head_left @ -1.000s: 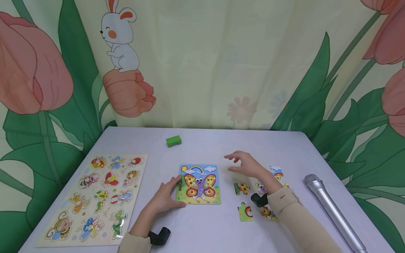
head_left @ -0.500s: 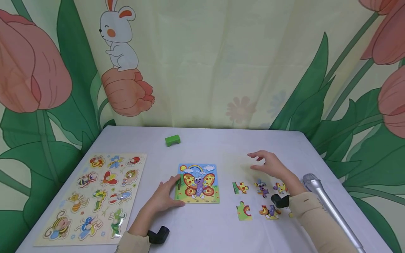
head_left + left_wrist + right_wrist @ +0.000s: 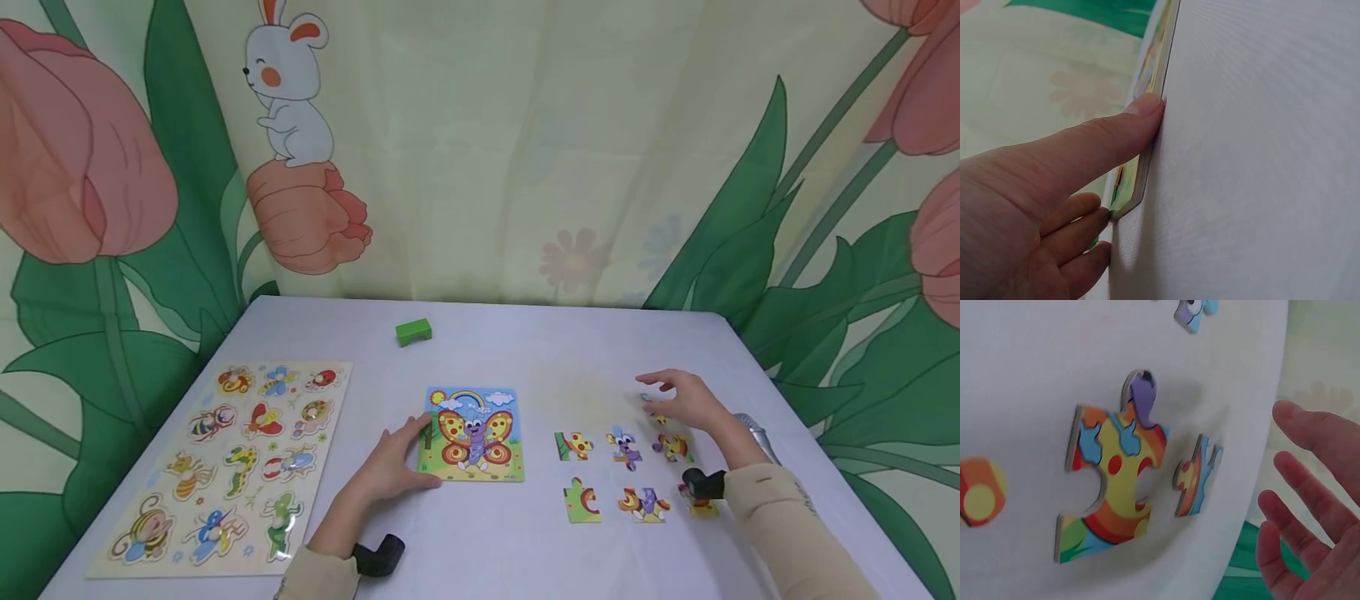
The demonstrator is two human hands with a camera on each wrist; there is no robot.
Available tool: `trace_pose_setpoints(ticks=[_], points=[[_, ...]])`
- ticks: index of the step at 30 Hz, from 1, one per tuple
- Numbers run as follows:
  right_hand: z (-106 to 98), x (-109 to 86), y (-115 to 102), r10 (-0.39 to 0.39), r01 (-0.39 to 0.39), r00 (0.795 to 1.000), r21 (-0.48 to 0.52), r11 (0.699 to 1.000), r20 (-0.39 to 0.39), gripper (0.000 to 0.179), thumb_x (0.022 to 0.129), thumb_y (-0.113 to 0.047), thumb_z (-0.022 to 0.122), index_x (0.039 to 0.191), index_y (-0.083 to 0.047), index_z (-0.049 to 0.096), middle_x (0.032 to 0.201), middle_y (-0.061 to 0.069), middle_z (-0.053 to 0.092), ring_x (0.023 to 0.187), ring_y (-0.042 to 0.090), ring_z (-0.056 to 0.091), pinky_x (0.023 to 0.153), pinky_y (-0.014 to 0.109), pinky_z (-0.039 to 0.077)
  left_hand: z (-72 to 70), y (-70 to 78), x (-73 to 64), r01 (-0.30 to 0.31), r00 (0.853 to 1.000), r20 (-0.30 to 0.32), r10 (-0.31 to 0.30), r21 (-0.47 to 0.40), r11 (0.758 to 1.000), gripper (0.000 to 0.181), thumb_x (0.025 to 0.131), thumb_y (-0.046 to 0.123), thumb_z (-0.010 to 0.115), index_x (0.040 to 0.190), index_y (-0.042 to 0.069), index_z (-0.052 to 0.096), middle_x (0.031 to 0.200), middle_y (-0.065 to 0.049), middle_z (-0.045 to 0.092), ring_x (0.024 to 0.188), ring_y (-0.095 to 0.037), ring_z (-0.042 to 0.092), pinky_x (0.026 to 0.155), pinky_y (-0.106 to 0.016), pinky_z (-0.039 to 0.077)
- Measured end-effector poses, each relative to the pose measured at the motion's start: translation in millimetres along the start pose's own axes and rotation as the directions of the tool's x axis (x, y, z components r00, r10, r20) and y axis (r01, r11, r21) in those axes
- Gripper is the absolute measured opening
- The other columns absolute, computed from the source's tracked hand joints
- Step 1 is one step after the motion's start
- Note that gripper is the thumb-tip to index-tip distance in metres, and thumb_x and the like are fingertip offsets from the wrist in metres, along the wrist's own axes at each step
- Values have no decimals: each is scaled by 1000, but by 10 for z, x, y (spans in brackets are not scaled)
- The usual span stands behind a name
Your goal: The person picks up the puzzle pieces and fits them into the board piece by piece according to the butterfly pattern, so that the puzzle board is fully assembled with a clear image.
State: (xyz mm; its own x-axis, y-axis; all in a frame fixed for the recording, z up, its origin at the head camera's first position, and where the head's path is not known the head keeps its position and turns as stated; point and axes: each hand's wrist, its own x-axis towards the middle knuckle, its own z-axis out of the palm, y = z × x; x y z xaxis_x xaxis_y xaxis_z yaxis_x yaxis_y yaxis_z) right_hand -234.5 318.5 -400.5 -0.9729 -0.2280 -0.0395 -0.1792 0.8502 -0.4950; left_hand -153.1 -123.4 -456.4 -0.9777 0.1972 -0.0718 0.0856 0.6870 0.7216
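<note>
A square butterfly picture board lies on the table in front of me. My left hand rests at its left side, fingers along the left edge and thumb at the near corner. In the left wrist view the thumb presses the board's edge. To the right lie several jigsaw pieces in loose rows, among them a green-cornered piece and a purple-headed one. My right hand hovers over the far right pieces, fingers spread, holding nothing. A yellow, orange and purple piece shows large in the right wrist view.
An insect puzzle board covers the table's left side. A small green block sits near the far edge. At the right, a silver microphone is mostly hidden behind the right arm. A floral curtain hangs behind the table.
My right hand has moved right, from beside the board to over the far right pieces, uncovering pieces nearer the board. The left hand has stayed at the board's edge.
</note>
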Motion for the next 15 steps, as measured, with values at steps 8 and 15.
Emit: trace_pose_setpoints(ticks=[8, 15], points=[[-21, -11, 206, 120, -120, 992, -7, 993, 42, 48, 75, -5, 70, 121, 1, 56, 120, 29, 48, 100, 42, 46, 72, 45, 50, -8, 6, -10, -2, 1000, -3, 2, -1, 1000, 91, 64, 25, 83, 140, 9, 36, 142, -19, 34, 134, -36, 23, 110, -53, 7], [-4, -5, 287, 194, -194, 978, -1, 981, 74, 49, 75, -3, 69, 122, 1, 56, 121, 31, 45, 100, 43, 46, 76, 48, 50, -3, 3, -6, 5, 1000, 2, -5, -4, 1000, 91, 64, 25, 83, 141, 9, 35, 143, -18, 33, 134, -36, 22, 110, -54, 7]])
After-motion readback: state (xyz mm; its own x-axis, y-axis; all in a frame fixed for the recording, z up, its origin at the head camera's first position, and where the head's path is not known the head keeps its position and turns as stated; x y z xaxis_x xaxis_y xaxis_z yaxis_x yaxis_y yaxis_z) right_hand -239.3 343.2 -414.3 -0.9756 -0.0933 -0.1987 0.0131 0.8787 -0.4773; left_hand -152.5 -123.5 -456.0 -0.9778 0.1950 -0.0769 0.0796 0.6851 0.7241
